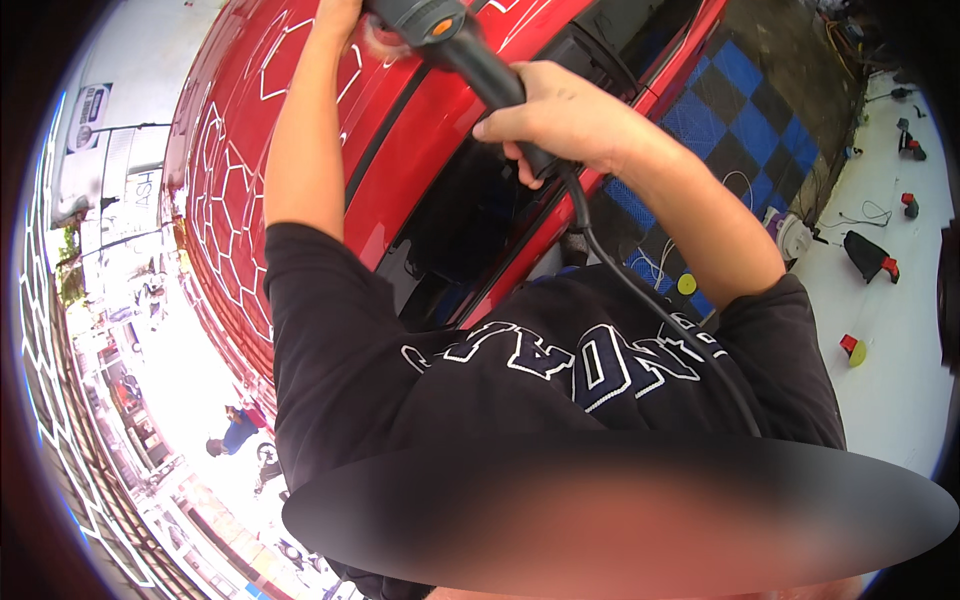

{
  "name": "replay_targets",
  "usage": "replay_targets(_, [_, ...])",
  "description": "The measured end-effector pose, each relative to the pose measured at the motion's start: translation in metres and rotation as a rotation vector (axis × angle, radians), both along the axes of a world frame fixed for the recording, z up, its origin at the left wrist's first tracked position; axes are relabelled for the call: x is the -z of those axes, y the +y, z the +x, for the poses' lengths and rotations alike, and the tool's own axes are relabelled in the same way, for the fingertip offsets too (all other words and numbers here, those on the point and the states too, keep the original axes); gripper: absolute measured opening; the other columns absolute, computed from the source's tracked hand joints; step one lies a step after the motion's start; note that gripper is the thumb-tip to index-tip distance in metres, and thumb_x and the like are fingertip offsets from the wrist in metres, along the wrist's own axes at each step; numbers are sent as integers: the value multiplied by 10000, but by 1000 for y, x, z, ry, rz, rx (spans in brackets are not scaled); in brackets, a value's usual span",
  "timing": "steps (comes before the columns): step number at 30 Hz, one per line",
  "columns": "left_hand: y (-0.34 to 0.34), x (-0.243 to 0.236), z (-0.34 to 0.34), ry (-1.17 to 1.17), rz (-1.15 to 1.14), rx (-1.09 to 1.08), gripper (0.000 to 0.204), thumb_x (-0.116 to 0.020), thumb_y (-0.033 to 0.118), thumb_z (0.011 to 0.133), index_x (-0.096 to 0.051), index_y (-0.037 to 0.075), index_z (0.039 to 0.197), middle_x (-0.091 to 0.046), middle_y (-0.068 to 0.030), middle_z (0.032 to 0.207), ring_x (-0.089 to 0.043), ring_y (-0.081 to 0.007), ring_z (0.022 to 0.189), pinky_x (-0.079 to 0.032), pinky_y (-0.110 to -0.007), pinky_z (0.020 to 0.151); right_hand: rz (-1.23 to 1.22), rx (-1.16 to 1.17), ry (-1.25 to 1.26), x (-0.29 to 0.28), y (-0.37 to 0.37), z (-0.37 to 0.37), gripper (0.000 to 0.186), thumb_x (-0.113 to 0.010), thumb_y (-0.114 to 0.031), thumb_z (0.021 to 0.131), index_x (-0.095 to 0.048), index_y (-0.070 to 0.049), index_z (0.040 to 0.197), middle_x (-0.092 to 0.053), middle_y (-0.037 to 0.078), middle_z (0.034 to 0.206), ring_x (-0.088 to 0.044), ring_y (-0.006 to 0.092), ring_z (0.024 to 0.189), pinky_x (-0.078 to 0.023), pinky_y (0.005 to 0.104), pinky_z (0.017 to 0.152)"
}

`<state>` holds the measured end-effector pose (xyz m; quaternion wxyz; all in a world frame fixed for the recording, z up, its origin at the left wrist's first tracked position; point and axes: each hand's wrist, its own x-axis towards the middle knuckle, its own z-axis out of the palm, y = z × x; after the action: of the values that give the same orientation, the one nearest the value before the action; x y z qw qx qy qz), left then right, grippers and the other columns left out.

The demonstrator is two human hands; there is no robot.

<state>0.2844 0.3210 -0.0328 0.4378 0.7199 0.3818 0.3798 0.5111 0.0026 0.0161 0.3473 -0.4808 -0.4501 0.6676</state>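
A black power polisher (470, 62) with an orange button lies over the glossy red car (395, 170) at the top. Its round pad end (385, 38) is blurred, close to the paintwork. My right hand (545, 115) is closed round the rear of the polisher's handle, thumb along the near side. From there a black power cord (640, 285) runs down across my dark shirt. My left hand (340, 14) is beside the polisher's head at the upper edge. The picture cuts off its fingers, so its grip cannot be seen.
Blue and black floor tiles (735, 120) lie to the right of the car, with white cables and a yellow disc (687, 284). A white bucket-like container (792, 237) stands by the white wall (880, 320), where several tools hang. Far left, a person (238, 432) is outside.
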Motion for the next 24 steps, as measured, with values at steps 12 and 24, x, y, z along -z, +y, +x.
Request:
replay_targets(12, [-43,-14,-41,65,-14,7,840,-806,372,900,-449,62,1594,-610,-169,1369,-616,-244,1248,-482,-371,1103,-9,-117,-85,-3,-10,-18,359,-730,-165,926,-535,84,1095,-622,91,713,-681,189,544,-570,332,507])
replay_targets(24, [13,-3,60,51,-14,58,659,-691,389,981,-539,158,1579,-583,-89,1456,-538,-198,1319,-391,-351,1152,29,146,-111,-1,13,20,262,-769,-182,932,-639,39,985,-590,47,691,-645,151,528,-567,308,502])
